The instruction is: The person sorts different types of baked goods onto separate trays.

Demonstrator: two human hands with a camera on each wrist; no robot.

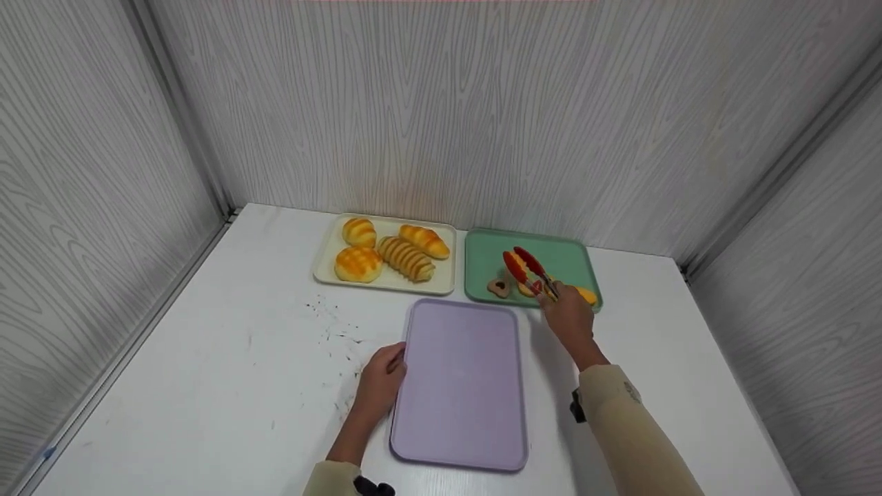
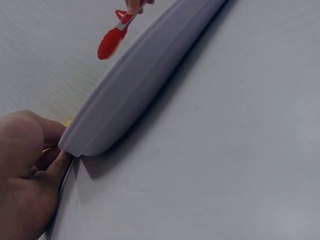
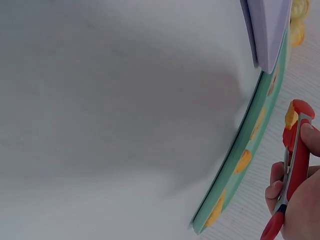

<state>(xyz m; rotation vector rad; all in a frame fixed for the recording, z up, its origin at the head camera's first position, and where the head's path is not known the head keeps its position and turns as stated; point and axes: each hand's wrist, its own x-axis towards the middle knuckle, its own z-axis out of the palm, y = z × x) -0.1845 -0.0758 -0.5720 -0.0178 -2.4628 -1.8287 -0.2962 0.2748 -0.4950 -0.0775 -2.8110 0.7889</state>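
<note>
My right hand (image 1: pixel 570 317) grips a pair of red-tipped metal tongs (image 1: pixel 544 279) above the green tray (image 1: pixel 486 244). Between the red tips of the tongs (image 3: pixel 298 160) is a small orange-yellow food piece (image 3: pixel 291 116), its exact kind unclear. Below, the green tray holds a brown cookie (image 1: pixel 499 288) with a dark centre and several yellow pieces, partly hidden by hand and tongs. At its left edge, my left hand (image 1: pixel 379 382) holds the bare lilac tray (image 1: pixel 462 386), fingers at the rim. The left wrist view shows the thumb above that rim and fingers beneath.
A cream tray (image 1: pixel 327 272) stands left of the green one, bearing a round bun (image 1: pixel 358 264), a striped roll (image 1: pixel 406 258), a croissant-like bread (image 1: pixel 424 241) and a smaller bun (image 1: pixel 359 233). Pale panels (image 1: pixel 413 103) enclose the white table (image 1: pixel 227 358), which has dark marks.
</note>
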